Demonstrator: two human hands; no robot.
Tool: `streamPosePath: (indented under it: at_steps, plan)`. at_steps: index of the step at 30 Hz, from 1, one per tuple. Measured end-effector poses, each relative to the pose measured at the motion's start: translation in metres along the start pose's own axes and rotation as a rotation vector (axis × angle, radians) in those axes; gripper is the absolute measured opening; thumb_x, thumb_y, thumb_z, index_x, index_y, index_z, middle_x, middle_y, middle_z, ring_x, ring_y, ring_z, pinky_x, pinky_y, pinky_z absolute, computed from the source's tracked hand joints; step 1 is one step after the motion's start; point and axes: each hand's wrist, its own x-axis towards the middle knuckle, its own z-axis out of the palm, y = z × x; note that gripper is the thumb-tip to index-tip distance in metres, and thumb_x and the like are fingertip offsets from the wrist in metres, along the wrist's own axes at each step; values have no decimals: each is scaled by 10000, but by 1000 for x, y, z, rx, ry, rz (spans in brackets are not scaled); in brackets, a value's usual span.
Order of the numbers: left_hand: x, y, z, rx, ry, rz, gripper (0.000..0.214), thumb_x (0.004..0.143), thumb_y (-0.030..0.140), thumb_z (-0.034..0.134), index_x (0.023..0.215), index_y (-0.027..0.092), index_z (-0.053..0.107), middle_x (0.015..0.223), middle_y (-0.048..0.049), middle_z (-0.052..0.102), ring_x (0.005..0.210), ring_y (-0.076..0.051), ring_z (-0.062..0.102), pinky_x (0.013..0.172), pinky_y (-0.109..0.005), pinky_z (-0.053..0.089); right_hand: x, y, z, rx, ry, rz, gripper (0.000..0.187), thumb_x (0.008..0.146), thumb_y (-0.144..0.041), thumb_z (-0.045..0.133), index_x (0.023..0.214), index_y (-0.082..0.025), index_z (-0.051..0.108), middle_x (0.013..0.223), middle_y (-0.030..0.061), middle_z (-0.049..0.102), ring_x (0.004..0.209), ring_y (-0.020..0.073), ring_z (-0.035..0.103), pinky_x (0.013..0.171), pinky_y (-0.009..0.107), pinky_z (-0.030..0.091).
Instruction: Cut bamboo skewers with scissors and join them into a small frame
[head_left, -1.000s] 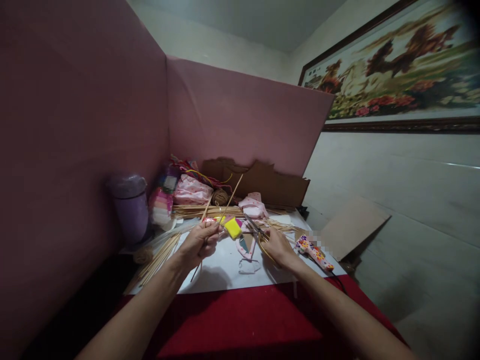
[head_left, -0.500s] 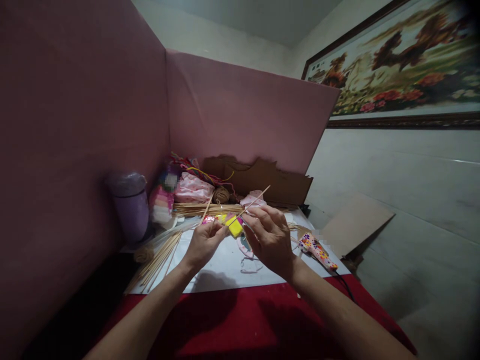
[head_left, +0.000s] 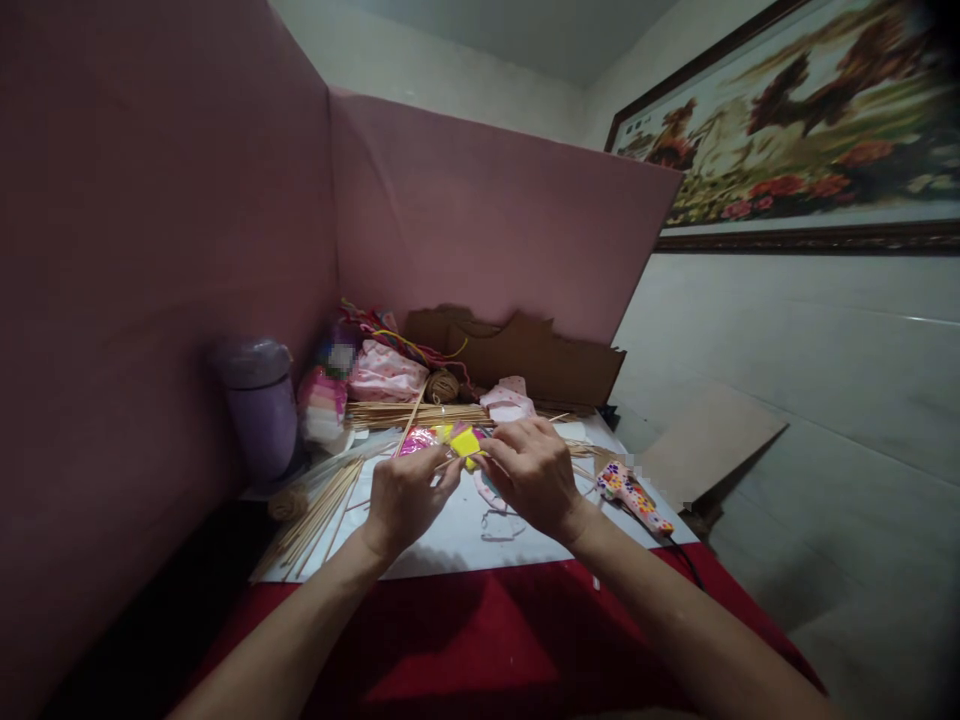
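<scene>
My left hand (head_left: 411, 495) and my right hand (head_left: 536, 475) are close together above the white sheet (head_left: 420, 550), both with fingers closed in a pinch. A thin wooden stick (head_left: 471, 457) runs between their fingertips, lying nearly level. Most of its length is hidden by the hands. Just beyond the fingertips is a bright yellow block (head_left: 464, 442), beside a shiny pink packet (head_left: 418, 440). Below the right fingers lies a ring-shaped piece with a pale pink patterned edge (head_left: 489, 490), partly covered by the hand.
Loose wooden sticks (head_left: 319, 520) lie at left, with more bundled behind (head_left: 420, 415). Farther back are a twine ball (head_left: 442, 386), pink cloth (head_left: 386, 372) and torn cardboard (head_left: 525, 350). A purple lidded container (head_left: 262, 420) stands left; a flower-patterned glue gun (head_left: 634, 498) lies right.
My right hand has closed its fingers and moved slightly left and down. The stick, which pointed up to the right, is now flatter and held between both hands.
</scene>
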Motion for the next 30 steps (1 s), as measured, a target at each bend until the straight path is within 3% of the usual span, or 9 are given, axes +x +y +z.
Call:
streamPosePath:
  at_steps: [8,16,20,23,26,28,30]
  plan:
    - [-1,0,-2,72,-45,-7,233,826,354,530,724,201,674,572,-12,653,517,-124,575,535,-253,292,-2,0,4,-19,-32,9,281,881,-343,503,692,-180,633,687,38,578,675,149,457,641,275,262]
    - [-2,2,0,129,-202,-116,297,849,401,459,775,219,681,626,-44,676,563,-157,580,543,-265,269,-3,-12,12,-58,-89,74,283,855,-313,531,625,-177,626,606,29,581,579,129,473,556,283,210]
    - [1,2,-2,126,-262,-224,302,827,391,476,687,190,654,572,-56,621,524,-152,518,525,-267,234,4,-22,14,-92,-139,98,235,827,-209,537,619,-152,632,601,57,605,557,138,499,526,293,187]
    - [9,-3,-7,-211,-301,-353,353,780,430,528,548,165,547,487,-11,490,470,-106,414,495,-243,224,12,-5,13,144,-223,161,221,818,-242,558,647,-141,655,624,52,627,562,131,517,514,257,231]
    - [17,-7,-12,-842,-419,-589,419,737,502,552,514,175,414,434,58,321,382,-49,246,411,-204,175,14,22,20,531,-254,321,287,852,-313,517,669,-148,665,584,13,619,529,104,510,506,211,295]
    - [21,-10,-13,-1169,-429,-779,431,701,528,585,543,190,367,425,93,247,355,-29,144,365,-187,103,9,32,32,566,-227,474,293,853,-327,506,689,-146,666,604,15,631,544,109,519,513,205,319]
    - [22,-14,-11,-1337,-360,-894,401,655,493,646,589,190,393,428,112,228,352,-19,105,352,-175,55,2,34,47,473,-251,545,204,820,-284,543,731,-169,685,669,16,664,604,122,551,548,210,330]
